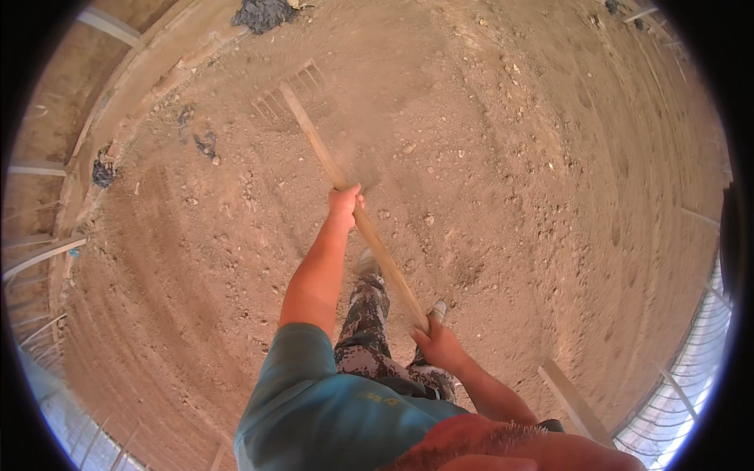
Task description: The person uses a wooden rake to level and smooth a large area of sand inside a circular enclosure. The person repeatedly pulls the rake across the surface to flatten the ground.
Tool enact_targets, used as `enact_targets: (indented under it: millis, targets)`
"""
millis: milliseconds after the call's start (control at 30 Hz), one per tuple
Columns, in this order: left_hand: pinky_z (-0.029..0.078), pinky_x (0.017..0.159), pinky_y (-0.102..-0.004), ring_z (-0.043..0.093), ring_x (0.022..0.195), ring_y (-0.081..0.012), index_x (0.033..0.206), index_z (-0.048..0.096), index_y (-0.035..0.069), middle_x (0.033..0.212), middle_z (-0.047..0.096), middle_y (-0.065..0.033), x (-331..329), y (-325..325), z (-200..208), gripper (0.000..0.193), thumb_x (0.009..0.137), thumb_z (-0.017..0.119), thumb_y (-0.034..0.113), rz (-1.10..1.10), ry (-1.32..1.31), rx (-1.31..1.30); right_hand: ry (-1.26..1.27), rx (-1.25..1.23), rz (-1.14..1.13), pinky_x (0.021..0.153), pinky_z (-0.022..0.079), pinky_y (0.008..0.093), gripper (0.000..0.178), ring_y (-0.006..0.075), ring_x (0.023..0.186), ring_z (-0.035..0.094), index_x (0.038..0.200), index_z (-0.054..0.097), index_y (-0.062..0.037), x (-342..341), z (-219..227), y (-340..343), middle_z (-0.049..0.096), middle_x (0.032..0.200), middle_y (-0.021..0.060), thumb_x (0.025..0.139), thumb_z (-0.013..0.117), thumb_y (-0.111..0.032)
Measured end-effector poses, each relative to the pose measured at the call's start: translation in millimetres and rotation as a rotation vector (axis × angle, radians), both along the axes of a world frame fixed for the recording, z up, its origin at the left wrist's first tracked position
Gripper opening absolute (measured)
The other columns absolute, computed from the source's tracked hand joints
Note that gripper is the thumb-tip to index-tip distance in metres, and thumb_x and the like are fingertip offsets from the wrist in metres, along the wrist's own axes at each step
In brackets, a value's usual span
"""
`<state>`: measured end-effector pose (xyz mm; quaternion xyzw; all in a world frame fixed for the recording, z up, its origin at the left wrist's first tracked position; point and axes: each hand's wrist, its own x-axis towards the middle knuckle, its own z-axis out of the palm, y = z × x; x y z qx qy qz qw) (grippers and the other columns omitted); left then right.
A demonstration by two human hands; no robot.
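A rake (318,145) with a long wooden handle stretches from near my body to the far left of centre. Its toothed head (284,93) is at or close to the loose brown soil, with the tines spread to both sides of the handle. My left hand (345,204) is closed around the middle of the handle, arm held out straight. Nearer to me, my right hand (438,344) grips the handle's end, with that elbow bent. Faint blur or dust hangs over the soil beside the rake head.
Clods and small stones dot the soil (503,235). Dark plastic scraps lie at the top (264,14) and left (103,173). Curved poles (43,257) line the left wall. A pale post (575,402) rises at lower right. My shoes (367,262) stand below the handle.
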<state>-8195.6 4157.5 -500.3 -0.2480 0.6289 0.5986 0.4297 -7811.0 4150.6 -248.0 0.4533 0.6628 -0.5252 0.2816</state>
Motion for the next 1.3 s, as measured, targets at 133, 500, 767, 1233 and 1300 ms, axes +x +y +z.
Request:
enact_targets:
  millis: [133,500,767,1233,1300]
  targets:
    - [0.058,0.059,-0.0450,0.066,0.071,-0.0239,0.127,0.052,0.000,0.090,0.066,-0.0120,-76.0,23.0,9.2,0.037,0.101,0.077,0.008,-0.233,0.161,-0.101,0.050,-0.159,-0.053,0.067,0.061,0.0537,0.051,0.0439,0.071,0.077,0.123,0.054,0.0103,-245.3,-73.0,47.8,0.075,0.086,0.0293,0.111,0.061,-0.039]
    - [0.058,0.108,-0.0481,0.070,0.132,-0.0444,0.170,0.012,-0.010,0.142,0.068,-0.0356,-151.1,13.0,-14.3,0.095,0.094,0.066,0.009,-0.687,0.366,-0.668,-0.007,-0.013,0.087,0.077,0.064,0.0515,0.050,0.0400,0.080,0.080,0.132,0.050,0.0087,-302.8,-132.2,0.2,0.077,0.092,0.0271,0.109,0.062,-0.034]
    - [0.063,0.078,-0.0454,0.080,0.095,-0.0397,0.148,0.043,-0.011,0.105,0.078,-0.0277,-149.3,-45.3,-72.1,0.077,0.085,0.081,0.011,-0.666,0.460,-0.735,0.018,-0.027,0.128,0.089,0.060,0.0607,0.051,0.0554,0.099,0.075,0.132,0.050,0.0081,-219.6,-96.0,-44.2,0.075,0.102,0.0360,0.105,0.066,-0.032]
    - [0.064,0.089,-0.0481,0.079,0.101,-0.0453,0.134,0.043,-0.010,0.113,0.077,-0.0322,362.5,-97.7,-77.6,0.069,0.091,0.082,0.026,-0.633,0.271,-0.609,-0.108,-0.022,0.089,0.093,0.057,0.0645,0.042,0.0576,0.101,0.073,0.119,0.053,0.0042,281.1,-36.2,-72.8,0.074,0.102,0.0387,0.099,0.067,-0.030]
    - [0.064,0.080,-0.0466,0.079,0.087,-0.0429,0.133,0.042,-0.009,0.107,0.077,-0.0316,433.0,-107.0,-64.8,0.065,0.092,0.081,0.023,-0.555,0.229,-0.547,-0.132,-0.004,0.119,0.093,0.059,0.0630,0.043,0.0539,0.103,0.076,0.122,0.056,0.0013,356.3,-34.6,-73.8,0.076,0.108,0.0351,0.099,0.070,-0.032]
